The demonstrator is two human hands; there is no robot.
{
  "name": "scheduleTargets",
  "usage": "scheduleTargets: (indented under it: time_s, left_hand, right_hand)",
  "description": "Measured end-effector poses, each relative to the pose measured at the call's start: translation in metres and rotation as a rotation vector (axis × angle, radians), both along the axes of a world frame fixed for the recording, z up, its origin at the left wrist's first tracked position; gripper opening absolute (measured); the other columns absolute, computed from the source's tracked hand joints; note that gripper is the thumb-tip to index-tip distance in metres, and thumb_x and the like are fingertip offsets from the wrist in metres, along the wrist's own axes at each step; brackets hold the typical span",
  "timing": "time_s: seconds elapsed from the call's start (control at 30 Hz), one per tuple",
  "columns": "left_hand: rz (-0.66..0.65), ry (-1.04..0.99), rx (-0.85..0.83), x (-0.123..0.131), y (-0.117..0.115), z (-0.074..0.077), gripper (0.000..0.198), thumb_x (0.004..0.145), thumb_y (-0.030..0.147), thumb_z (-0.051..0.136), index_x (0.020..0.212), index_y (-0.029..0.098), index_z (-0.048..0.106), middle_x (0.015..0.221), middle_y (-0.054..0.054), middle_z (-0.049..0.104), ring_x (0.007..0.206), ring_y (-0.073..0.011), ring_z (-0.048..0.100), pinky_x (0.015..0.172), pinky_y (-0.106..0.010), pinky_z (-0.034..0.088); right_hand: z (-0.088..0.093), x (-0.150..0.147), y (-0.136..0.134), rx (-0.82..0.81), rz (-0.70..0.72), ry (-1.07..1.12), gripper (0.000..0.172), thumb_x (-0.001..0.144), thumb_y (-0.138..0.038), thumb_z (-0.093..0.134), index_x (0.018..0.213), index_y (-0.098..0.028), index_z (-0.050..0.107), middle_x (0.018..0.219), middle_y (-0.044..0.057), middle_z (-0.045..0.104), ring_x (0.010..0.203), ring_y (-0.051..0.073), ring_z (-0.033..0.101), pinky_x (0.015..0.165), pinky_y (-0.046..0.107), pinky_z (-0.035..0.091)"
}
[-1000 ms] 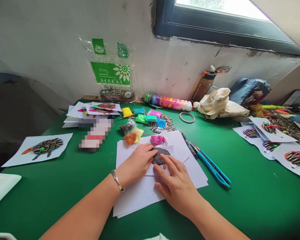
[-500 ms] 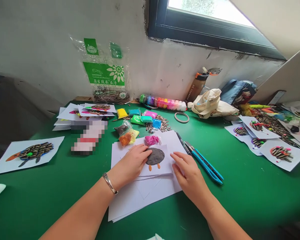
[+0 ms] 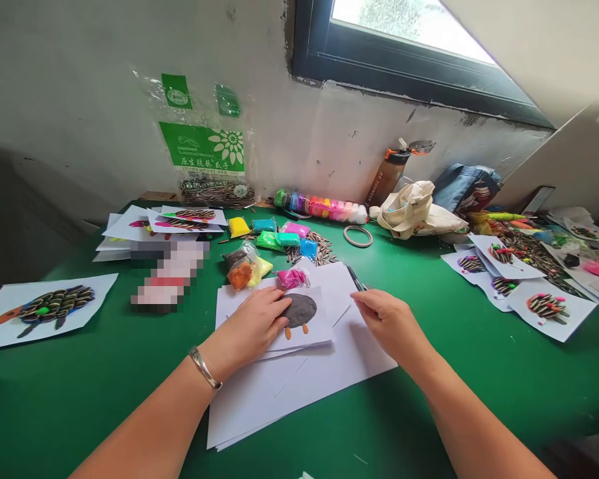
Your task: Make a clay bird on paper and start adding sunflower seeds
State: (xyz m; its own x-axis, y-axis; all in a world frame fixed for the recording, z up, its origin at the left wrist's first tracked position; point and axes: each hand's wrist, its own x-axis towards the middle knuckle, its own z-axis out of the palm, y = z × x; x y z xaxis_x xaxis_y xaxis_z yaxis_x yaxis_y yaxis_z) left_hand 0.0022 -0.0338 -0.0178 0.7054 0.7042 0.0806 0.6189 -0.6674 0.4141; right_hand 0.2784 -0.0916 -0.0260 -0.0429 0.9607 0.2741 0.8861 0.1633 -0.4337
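Note:
My left hand [image 3: 259, 316] lies flat, fingers stretched over the left part of a white card [image 3: 314, 336]. On this card is a dark grey oval of clay [image 3: 302, 311] with two small orange feet below it. More white sheets [image 3: 259, 412] lie underneath. My right hand [image 3: 392, 319] is closed at the right edge of the sheets, fingers curled together over the tools. A dark slim tool tip [image 3: 355, 278] sticks out beyond its fingertips. What the fingers hold is hidden, and no blue cutter handle shows.
Behind the card lie bagged coloured clays [image 3: 287, 239], a pink clay bag [image 3: 293, 277] and loose sunflower seeds [image 3: 324, 249]. A tape roll [image 3: 358, 236], a bottle [image 3: 387, 176] and a cloth bag [image 3: 409, 209] stand farther back. Seed-covered animal cards lie left [image 3: 57, 309] and right [image 3: 549, 309].
My right hand has moved from beside the card, fingers apart, rightward onto the tools and closed. The blue cutter is now out of sight. My left hand stays on the card; the view shifts slightly.

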Motion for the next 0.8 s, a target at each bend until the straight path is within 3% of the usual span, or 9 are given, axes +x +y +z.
scheduleTargets:
  time_s: [0.17, 0.37, 0.63, 0.8]
  left_hand:
    - [0.003, -0.061, 0.032, -0.001, 0.000, 0.000, 0.030, 0.092, 0.018, 0.047, 0.118, 0.017, 0.063, 0.122, -0.011, 0.062, 0.114, -0.0267, 0.056, 0.097, -0.041, 0.049]
    - [0.092, -0.241, 0.148, -0.009, 0.006, -0.003, 0.031, 0.095, 0.018, 0.042, 0.117, 0.014, 0.064, 0.119, -0.010, 0.067, 0.116, -0.0231, 0.059, 0.102, -0.038, 0.048]
    - [0.082, -0.304, 0.172, -0.011, 0.002, 0.007, 0.026, 0.095, 0.017, 0.044, 0.107, 0.014, 0.066, 0.104, -0.008, 0.072, 0.100, -0.0202, 0.066, 0.091, -0.033, 0.053]
    - [0.047, -0.271, 0.114, -0.008, -0.004, 0.014, 0.026, 0.097, 0.017, 0.041, 0.104, 0.016, 0.066, 0.100, -0.007, 0.071, 0.097, -0.0200, 0.065, 0.087, -0.033, 0.053]
  right_hand:
    - [0.014, -0.013, 0.064, -0.095, -0.041, -0.256, 0.032, 0.092, -0.016, 0.043, 0.107, -0.021, 0.071, 0.097, 0.005, 0.071, 0.091, 0.018, 0.064, 0.077, 0.025, 0.045]
    - [-0.003, -0.014, 0.117, -0.115, -0.133, -0.422, 0.029, 0.088, -0.017, 0.044, 0.079, -0.018, 0.072, 0.085, 0.011, 0.069, 0.084, 0.024, 0.060, 0.066, 0.030, 0.035]
    - [-0.007, -0.022, 0.125, -0.107, -0.091, -0.483, 0.026, 0.086, -0.009, 0.043, 0.083, -0.013, 0.068, 0.088, 0.015, 0.064, 0.086, 0.025, 0.057, 0.068, 0.032, 0.032]
    - [0.007, -0.026, 0.095, -0.034, -0.051, -0.374, 0.032, 0.092, -0.010, 0.036, 0.109, -0.013, 0.063, 0.098, 0.014, 0.063, 0.092, 0.023, 0.056, 0.075, 0.031, 0.039]
